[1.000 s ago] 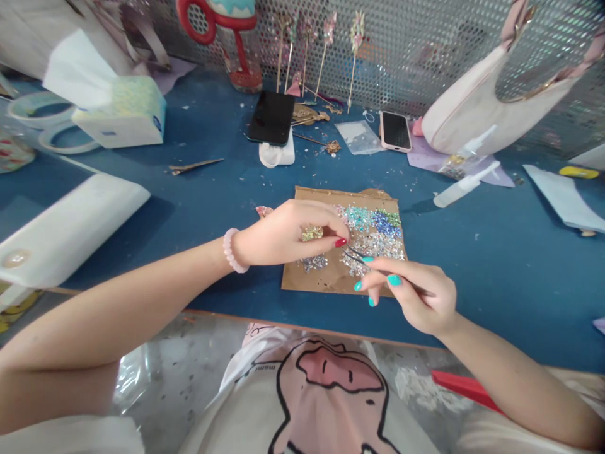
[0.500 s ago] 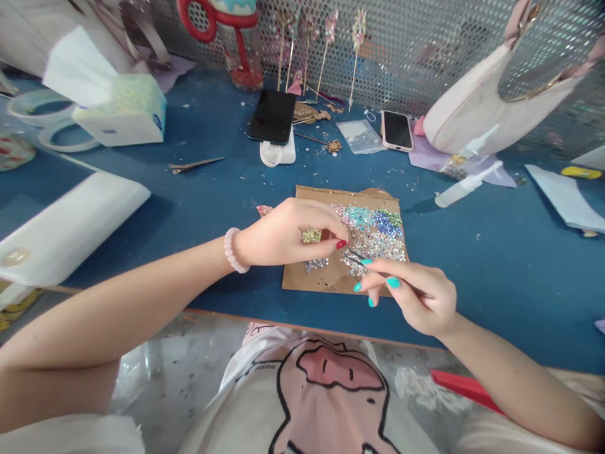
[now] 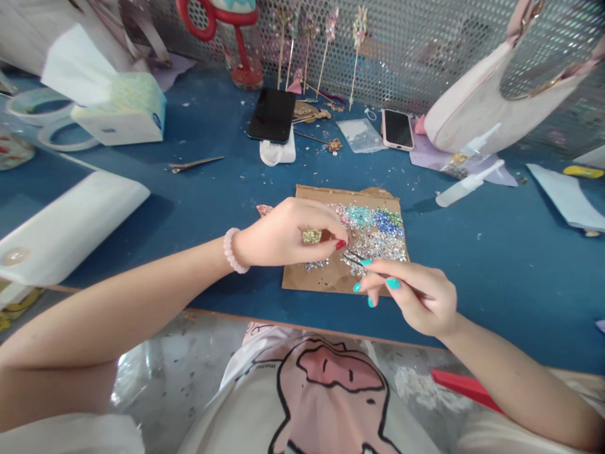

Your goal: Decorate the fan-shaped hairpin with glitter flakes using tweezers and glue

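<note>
My left hand (image 3: 295, 233), with a beaded bracelet at the wrist, is closed in a pinch over a piece of cardboard (image 3: 295, 277). What lies between its thumb and finger is too small to make out. My right hand (image 3: 418, 291) grips dark tweezers (image 3: 355, 257), whose tips reach the left fingertips. Below both hands, small rhinestones (image 3: 380, 247) lie on the cardboard in patches of silver, blue, turquoise, pink, green and yellow. Part of these patches is hidden behind the left hand.
Behind the cardboard lie a black phone (image 3: 272, 115), a second phone (image 3: 397, 130), and a small plastic bag (image 3: 361, 136). A glue bottle (image 3: 467, 184) leans at the right. To the left are a hair clip (image 3: 196, 164), a tissue box (image 3: 125, 110) and a white case (image 3: 70, 227).
</note>
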Available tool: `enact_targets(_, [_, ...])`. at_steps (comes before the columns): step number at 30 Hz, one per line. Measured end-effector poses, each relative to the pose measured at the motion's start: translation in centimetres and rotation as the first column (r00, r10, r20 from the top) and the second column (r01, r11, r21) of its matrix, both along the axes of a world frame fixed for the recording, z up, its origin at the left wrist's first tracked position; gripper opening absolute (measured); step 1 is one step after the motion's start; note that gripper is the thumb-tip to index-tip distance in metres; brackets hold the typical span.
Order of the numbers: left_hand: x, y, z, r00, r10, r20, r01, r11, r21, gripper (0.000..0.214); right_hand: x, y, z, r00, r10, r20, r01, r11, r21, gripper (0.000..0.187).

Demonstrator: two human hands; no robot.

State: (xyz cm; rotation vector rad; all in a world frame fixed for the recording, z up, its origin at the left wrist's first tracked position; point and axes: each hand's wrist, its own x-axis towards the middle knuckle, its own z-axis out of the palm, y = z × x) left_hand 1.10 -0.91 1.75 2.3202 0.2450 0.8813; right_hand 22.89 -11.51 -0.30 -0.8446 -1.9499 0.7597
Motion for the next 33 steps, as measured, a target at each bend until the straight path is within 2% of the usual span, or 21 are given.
enact_targets(16, [0.0, 0.3, -0.3, 0.999, 0.037, -0.036, -0.037, 0.999, 0.003, 0.016, 0.1, 0.1, 0.0, 0.999, 0.041, 0.021, -0.041, 0.999, 0.022, 0.045])
enact_targets(20, [-0.1, 0.4, 0.2, 0.992, 0.112, -0.058, -0.109, 0.993, 0.053, 0.011, 0.1, 0.4, 0.1, 0.997, 0.058, 0.058, -0.062, 0.996, 0.065, 0.045])
enact_targets(23, [-0.6, 0.6, 1.1, 0.968, 0.216, -0.126, -0.199, 0.971, 0.134, 0.018, 0.1, 0.5, 0.2, 0.992, 0.048, 0.12, -0.062, 0.991, 0.115, 0.042])
enact_targets(28, [-2.6, 1.3, 2.8, 0.879, 0.366, -0.307, -0.28, 0.915, 0.289, 0.015, -0.1, 0.4, 0.4, 0.986, 0.001, 0.168, -0.035, 0.979, 0.202, 0.036])
enact_targets(29, [-3.2, 1.5, 3.1, 0.86, 0.379, -0.34, -0.285, 0.912, 0.295, 0.022, -0.1, 0.4, 0.3, 0.986, 0.002, 0.164, -0.036, 0.978, 0.206, 0.036])
enact_targets(30, [-3.8, 1.7, 3.3, 0.827, 0.424, -0.368, -0.317, 0.894, 0.316, 0.03, -0.1, 0.4, 0.3, 0.987, 0.004, 0.161, -0.038, 0.977, 0.211, 0.037])
enact_targets(31, [-4.5, 2.0, 3.4, 0.724, 0.535, -0.435, -0.4, 0.84, 0.367, 0.027, -0.1, 0.5, 0.3, 0.987, 0.007, 0.158, -0.041, 0.976, 0.216, 0.037])
enact_targets(33, [-5.8, 2.3, 3.3, 0.644, 0.602, -0.471, -0.461, 0.797, 0.39, 0.016, -0.1, 0.5, 0.2, 0.986, 0.013, 0.166, -0.049, 0.974, 0.219, 0.038])
